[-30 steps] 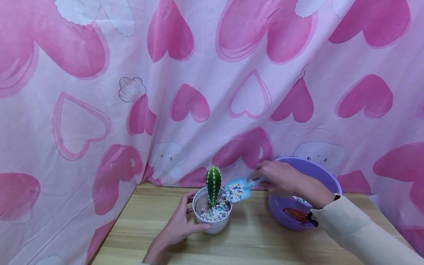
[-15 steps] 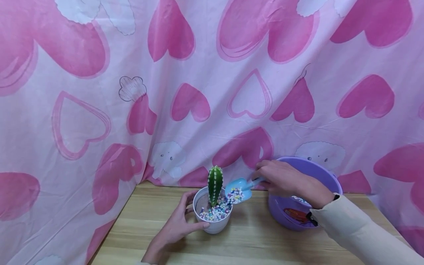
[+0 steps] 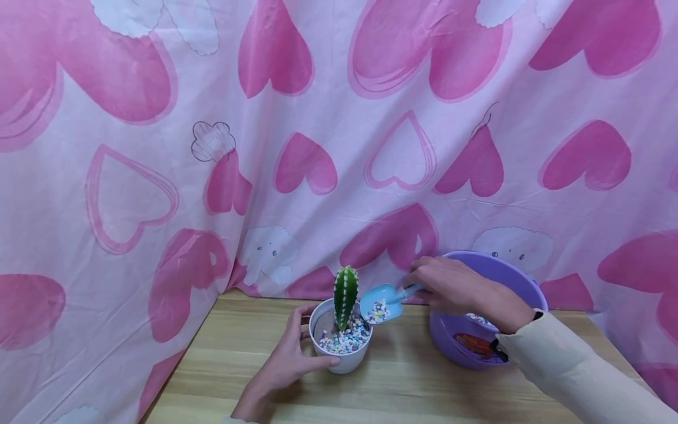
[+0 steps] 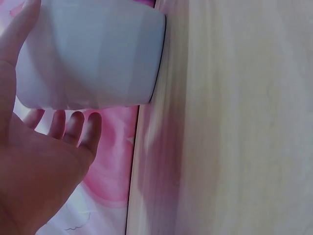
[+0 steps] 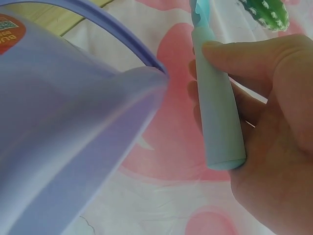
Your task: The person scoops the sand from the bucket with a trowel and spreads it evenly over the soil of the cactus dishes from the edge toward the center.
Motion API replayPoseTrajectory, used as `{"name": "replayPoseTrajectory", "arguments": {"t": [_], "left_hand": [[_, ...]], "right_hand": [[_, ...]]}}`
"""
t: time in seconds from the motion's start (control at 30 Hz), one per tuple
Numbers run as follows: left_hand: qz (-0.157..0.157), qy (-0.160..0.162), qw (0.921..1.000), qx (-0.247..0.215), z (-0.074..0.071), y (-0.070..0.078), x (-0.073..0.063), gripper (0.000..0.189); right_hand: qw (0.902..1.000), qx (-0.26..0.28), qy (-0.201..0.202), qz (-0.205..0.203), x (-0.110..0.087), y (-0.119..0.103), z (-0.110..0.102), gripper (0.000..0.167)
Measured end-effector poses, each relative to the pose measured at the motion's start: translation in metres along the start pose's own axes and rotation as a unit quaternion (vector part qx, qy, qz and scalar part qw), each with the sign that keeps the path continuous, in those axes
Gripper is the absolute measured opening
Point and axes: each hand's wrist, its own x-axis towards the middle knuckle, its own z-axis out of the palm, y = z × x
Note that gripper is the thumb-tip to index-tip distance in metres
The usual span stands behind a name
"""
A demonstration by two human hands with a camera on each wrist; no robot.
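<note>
A green cactus [image 3: 345, 297] stands in a white flowerpot [image 3: 348, 363] on the wooden table. Colourful small pebbles [image 3: 344, 343] cover the front and right of the grey soil; the left back part is bare. My left hand [image 3: 290, 359] holds the pot from the left, its thumb at the front and its fingers behind, as the left wrist view shows of the pot wall [image 4: 98, 58]. With fingers around its handle [image 5: 217, 98], my right hand [image 3: 447, 284] grips a light blue toy shovel [image 3: 385, 292]. The blade tilts down at the pot's right rim, with some pebbles near its tip.
On the right stands a purple bucket [image 3: 450, 338] with a red label and a raised handle [image 5: 115, 32]; more pebbles [image 3: 481, 320] show inside, partly behind my right forearm. A pink heart-print cloth [image 3: 302, 224] hangs behind the table.
Pebbles have slid off the shovel into the pot, so the blade bears fewer. The cactus and pot have shifted slightly right. My right hand stays about where it was.
</note>
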Motion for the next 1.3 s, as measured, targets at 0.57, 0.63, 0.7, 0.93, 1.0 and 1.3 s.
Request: {"name": "replayPoseTrajectory", "arguments": {"t": [0.57,0.63,0.7,0.93,1.0,1.3], "left_hand": [[0.005,-0.028,0.9993,-0.023,-0.007,0.001,0.000,0.103],[0.007,-0.025,0.9995,-0.019,-0.005,0.002,-0.001,0.104],[0.008,-0.023,0.9997,-0.010,-0.002,0.003,-0.001,0.109],[0.006,-0.014,0.9999,0.007,0.002,0.003,-0.001,0.115],[0.005,-0.014,0.9999,0.009,0.001,0.003,-0.001,0.113],[0.006,-0.027,0.9995,0.016,-0.003,0.003,0.000,0.109]], "right_hand": [[0.9995,-0.028,0.014,-0.005,0.002,-0.004,-0.002,0.025],[0.9994,-0.031,0.014,-0.004,0.002,-0.005,-0.002,0.024],[0.9992,-0.036,0.015,-0.001,0.003,-0.006,-0.001,0.024],[0.9982,-0.056,0.021,0.003,0.006,-0.010,0.000,0.024],[0.9978,-0.062,0.024,0.001,0.006,-0.011,0.000,0.023],[0.9955,-0.087,0.038,-0.008,0.007,-0.014,-0.002,0.021]]}}
